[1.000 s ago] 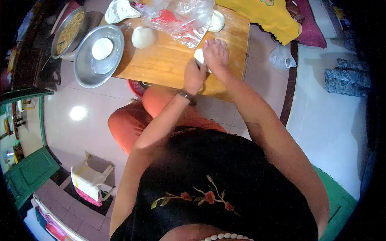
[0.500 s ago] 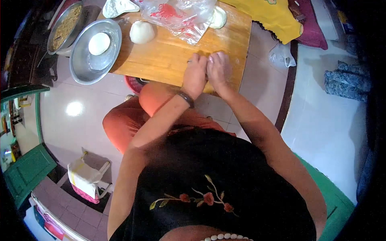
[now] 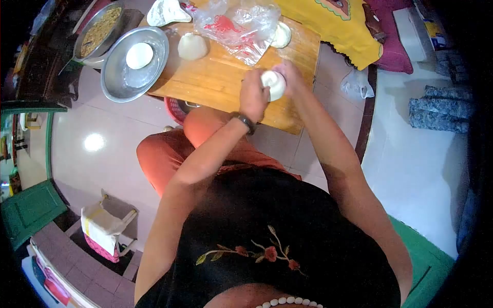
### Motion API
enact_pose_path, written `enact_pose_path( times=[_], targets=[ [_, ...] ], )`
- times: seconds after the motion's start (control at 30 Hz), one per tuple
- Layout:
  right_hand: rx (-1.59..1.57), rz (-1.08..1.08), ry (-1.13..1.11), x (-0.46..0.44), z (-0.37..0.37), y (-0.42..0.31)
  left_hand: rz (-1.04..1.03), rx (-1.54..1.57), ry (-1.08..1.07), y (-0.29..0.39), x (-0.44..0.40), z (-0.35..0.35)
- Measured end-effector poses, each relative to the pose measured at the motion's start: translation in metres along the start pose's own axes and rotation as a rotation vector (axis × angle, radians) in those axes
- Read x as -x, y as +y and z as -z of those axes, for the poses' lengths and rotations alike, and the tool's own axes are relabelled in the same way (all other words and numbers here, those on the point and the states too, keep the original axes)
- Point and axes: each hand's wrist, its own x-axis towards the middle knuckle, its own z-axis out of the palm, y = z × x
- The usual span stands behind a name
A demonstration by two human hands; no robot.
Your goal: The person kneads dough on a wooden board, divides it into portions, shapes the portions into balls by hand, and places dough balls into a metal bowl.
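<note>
A white piece of dough (image 3: 273,85) sits between my two hands over the wooden board, its folded face turned up toward me. My left hand (image 3: 252,96) grips it from the left, thumb along its edge. On the far right side my right hand (image 3: 291,78) holds it, with the fingers partly hidden and slightly blurred. Beyond them a crumpled clear plastic bag (image 3: 245,32) with red print lies on the board. Another dough lump (image 3: 281,35) lies partly beside the bag, and a smooth dough ball (image 3: 192,46) rests farther left.
A metal basin (image 3: 110,77) with a round white dough piece (image 3: 139,56) stands left of the wooden board (image 3: 205,77). Behind it is a bowl of chopped filling (image 3: 102,25). A white floury scoop-shaped item (image 3: 167,13) and a yellow cloth (image 3: 341,31) lie at the back.
The dough, hidden under my pressing hands before, now shows between them. My hands have drawn apart and hold it from both sides. The view has shifted slightly.
</note>
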Motion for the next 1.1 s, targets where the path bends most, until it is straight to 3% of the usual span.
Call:
enact_pose_path(
  times=[0.1,0.13,0.2,0.23,0.3,0.43,0.47,0.57,0.6,0.67,0.73,0.77,0.8,0.93,1.03,1.1],
  targets=[
    [0.613,0.582,0.214,0.062,0.012,0.010,-0.209,-0.178,-0.180,0.011,0.014,0.001],
    [0.638,0.576,0.236,0.071,0.013,0.017,-0.251,-0.223,-0.210,0.007,0.016,-0.002],
    [0.844,0.794,0.253,0.070,0.013,0.030,-0.301,-0.295,-0.253,-0.004,0.014,-0.007],
    [0.947,0.903,0.264,0.067,0.015,0.034,-0.230,-0.289,-0.234,-0.009,0.013,-0.010],
    [1.088,0.828,0.283,0.060,-0.001,0.011,-0.087,-0.275,-0.192,-0.014,0.011,-0.008],
    [1.172,0.733,0.280,0.032,-0.024,-0.004,0.015,-0.056,0.165,-0.015,0.007,0.001],
    [1.240,0.611,0.264,0.029,-0.029,-0.013,0.126,0.024,0.040,-0.021,0.010,0.003],
    [1.303,0.653,0.352,0.005,-0.032,-0.003,0.506,0.275,-0.227,-0.025,0.001,0.001],
    [1.272,0.547,0.354,0.000,-0.032,-0.006,0.552,0.276,-0.210,-0.013,-0.005,0.001],
    [1.207,0.341,0.337,-0.008,-0.034,-0.010,0.415,0.204,-0.051,-0.032,-0.003,-0.025],
    [0.393,0.029,0.149,-0.025,-0.022,0.008,0.396,0.125,0.073,-0.019,0.000,-0.028],
    [-0.006,-0.123,0.051,-0.032,-0.011,0.013,0.291,0.084,0.147,-0.018,0.000,-0.027],
    [-0.290,-0.219,0.051,-0.026,-0.001,0.009,0.162,0.019,0.086,-0.006,-0.001,-0.014],
    [0.746,0.395,0.231,0.051,0.011,0.004,-0.219,-0.264,-0.216,0.001,0.020,-0.010],
    [0.826,0.753,0.314,0.063,-0.002,0.011,-0.098,-0.260,-0.225,-0.004,0.013,-0.009],
    [0.958,0.841,0.310,0.047,-0.012,0.013,-0.079,-0.265,-0.157,-0.008,0.006,-0.007]
  ],
)
